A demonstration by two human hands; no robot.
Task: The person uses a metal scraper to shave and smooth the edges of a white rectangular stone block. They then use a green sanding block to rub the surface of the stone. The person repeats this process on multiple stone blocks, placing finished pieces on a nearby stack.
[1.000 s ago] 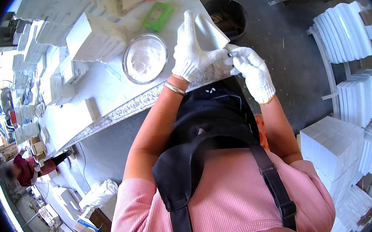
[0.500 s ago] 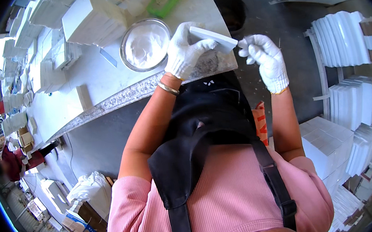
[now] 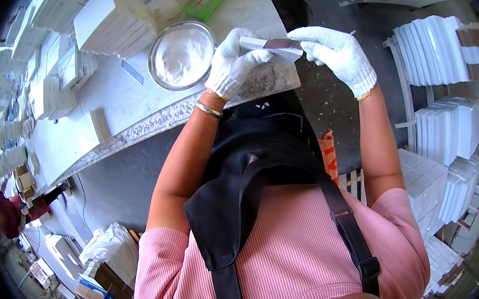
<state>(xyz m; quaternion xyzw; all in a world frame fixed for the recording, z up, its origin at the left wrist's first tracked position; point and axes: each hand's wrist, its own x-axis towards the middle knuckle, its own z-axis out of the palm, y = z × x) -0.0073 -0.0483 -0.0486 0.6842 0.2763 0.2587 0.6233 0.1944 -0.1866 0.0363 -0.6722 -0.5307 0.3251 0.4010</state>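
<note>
My left hand, in a white knit glove, is closed around one end of a small white tile and holds it tilted above the table's front right corner. My right hand, gloved alike, grips a narrow dark brown strip that lies along the tile's upper edge. A thin tip sticks out behind the right hand; I cannot make out what tool the strip belongs to. Just left of my left hand stands a round metal bowl with white material in it.
On the pale stone table are a flat blade-like piece, a green box and stacks of white tiles. A dark bucket stands beyond the table's right edge. Tile stacks fill the right side. Another person is far left.
My right hand has moved up and turned, its fingers now stretched toward the tile, and the dark strip has come onto the tile's upper edge. My left hand keeps hold of the tile.
</note>
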